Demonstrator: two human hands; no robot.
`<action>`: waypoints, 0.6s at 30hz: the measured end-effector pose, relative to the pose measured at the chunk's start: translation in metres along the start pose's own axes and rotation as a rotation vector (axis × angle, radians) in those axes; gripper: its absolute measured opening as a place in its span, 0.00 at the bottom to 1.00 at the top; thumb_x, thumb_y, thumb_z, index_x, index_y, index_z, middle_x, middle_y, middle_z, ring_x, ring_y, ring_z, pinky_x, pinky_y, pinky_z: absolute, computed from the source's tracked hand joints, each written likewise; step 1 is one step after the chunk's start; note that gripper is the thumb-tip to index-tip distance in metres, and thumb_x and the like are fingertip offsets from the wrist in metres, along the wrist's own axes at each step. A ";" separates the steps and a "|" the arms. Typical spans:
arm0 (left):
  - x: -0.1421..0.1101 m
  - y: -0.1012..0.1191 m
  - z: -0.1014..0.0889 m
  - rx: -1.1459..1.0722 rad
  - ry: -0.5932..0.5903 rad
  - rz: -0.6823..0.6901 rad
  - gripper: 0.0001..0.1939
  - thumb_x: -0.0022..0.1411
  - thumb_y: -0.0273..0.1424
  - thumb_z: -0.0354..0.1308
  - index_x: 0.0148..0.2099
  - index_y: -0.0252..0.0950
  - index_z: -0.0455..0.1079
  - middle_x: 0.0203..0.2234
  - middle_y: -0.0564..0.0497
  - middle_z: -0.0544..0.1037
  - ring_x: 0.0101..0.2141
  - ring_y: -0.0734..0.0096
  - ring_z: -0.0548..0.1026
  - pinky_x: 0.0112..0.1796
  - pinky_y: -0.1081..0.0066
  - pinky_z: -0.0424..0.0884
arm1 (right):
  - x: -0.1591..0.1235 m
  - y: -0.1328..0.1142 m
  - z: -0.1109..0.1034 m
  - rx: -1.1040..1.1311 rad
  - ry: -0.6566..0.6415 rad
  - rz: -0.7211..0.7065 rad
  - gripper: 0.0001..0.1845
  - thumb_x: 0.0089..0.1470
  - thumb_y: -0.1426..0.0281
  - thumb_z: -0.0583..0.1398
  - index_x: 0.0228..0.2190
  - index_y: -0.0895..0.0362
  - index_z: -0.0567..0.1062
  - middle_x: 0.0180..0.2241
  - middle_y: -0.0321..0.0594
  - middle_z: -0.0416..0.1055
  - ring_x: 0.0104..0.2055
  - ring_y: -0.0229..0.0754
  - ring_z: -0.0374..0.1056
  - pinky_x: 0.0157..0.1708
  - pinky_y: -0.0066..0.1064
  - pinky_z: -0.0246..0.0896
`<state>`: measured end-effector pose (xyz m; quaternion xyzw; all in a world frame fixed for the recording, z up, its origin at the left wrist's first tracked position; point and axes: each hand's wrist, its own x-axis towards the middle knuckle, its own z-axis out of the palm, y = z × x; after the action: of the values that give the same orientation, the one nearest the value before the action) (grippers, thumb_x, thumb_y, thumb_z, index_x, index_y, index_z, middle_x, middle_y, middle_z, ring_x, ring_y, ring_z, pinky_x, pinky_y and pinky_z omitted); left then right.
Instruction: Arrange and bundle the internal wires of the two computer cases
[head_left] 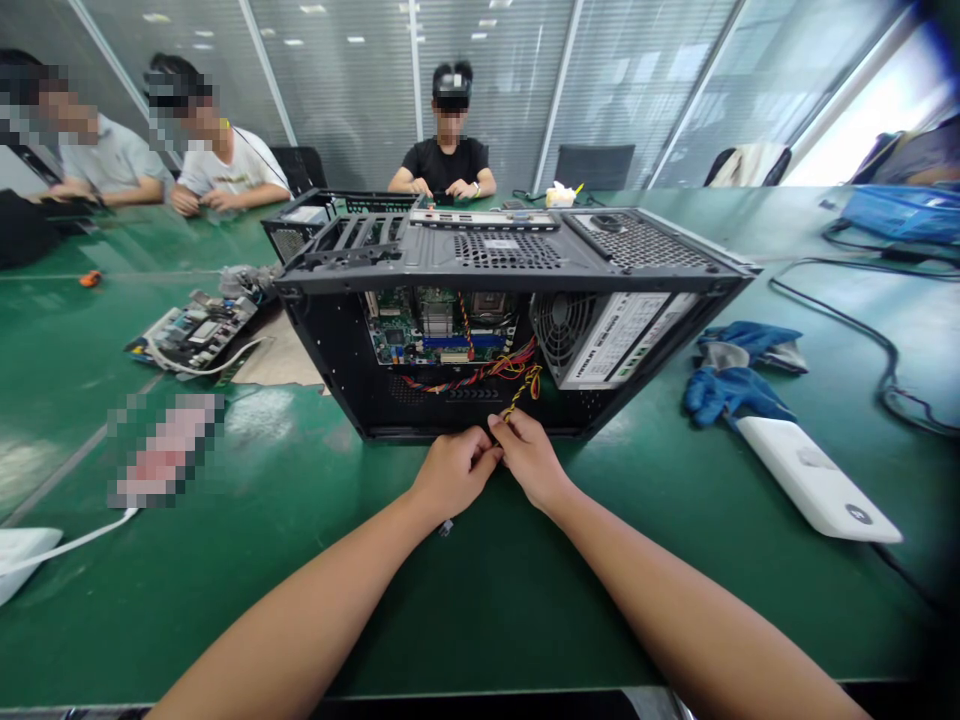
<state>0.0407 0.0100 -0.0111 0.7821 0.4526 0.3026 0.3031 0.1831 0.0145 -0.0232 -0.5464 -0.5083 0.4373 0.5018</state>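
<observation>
A black computer case [330, 340] stands on the green table with its open side facing me. Inside it are a motherboard [397, 340], a power supply [622, 345] with a fan, and a bundle of coloured wires [480, 375]. From that bundle a yellow and black twisted cable [517, 395] runs out to my hands at the case's lower edge. My right hand [529, 460] is closed, pinching this cable between thumb and fingers. Right against it, my left hand [457, 470] is closed too, its fingertips hiding what they grip. A small connector [447, 527] shows just below my left wrist.
Left of the case lie a loose circuit board [199, 330] and a blurred-out phone-like object [171, 445] on a white cable. To the right are blue gloves [739, 370], a white power bank [817, 480] and a black cable [847, 290]. Several people sit around the table.
</observation>
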 end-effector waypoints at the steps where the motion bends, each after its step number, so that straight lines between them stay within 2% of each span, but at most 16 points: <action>1: 0.000 0.000 0.000 0.003 -0.003 0.003 0.09 0.64 0.30 0.56 0.30 0.35 0.67 0.21 0.56 0.72 0.22 0.78 0.66 0.27 0.74 0.58 | 0.000 0.000 0.000 -0.002 -0.003 -0.002 0.20 0.53 0.51 0.60 0.23 0.53 0.63 0.20 0.31 0.57 0.24 0.38 0.55 0.24 0.31 0.51; 13: 0.001 0.001 -0.002 0.017 -0.048 0.013 0.09 0.67 0.28 0.52 0.32 0.36 0.67 0.23 0.54 0.75 0.23 0.75 0.69 0.28 0.74 0.59 | 0.000 0.001 0.000 -0.005 -0.007 0.009 0.19 0.53 0.52 0.60 0.23 0.52 0.63 0.20 0.32 0.58 0.25 0.39 0.56 0.24 0.31 0.52; 18: 0.000 0.000 -0.001 0.014 -0.020 0.007 0.09 0.66 0.29 0.53 0.31 0.36 0.67 0.22 0.55 0.73 0.22 0.76 0.68 0.27 0.74 0.58 | 0.000 0.001 0.000 -0.001 -0.006 0.013 0.19 0.53 0.52 0.60 0.23 0.52 0.64 0.19 0.32 0.58 0.25 0.39 0.56 0.24 0.31 0.53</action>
<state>0.0403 0.0105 -0.0105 0.7888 0.4491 0.2925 0.3009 0.1833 0.0149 -0.0245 -0.5485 -0.5067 0.4420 0.4971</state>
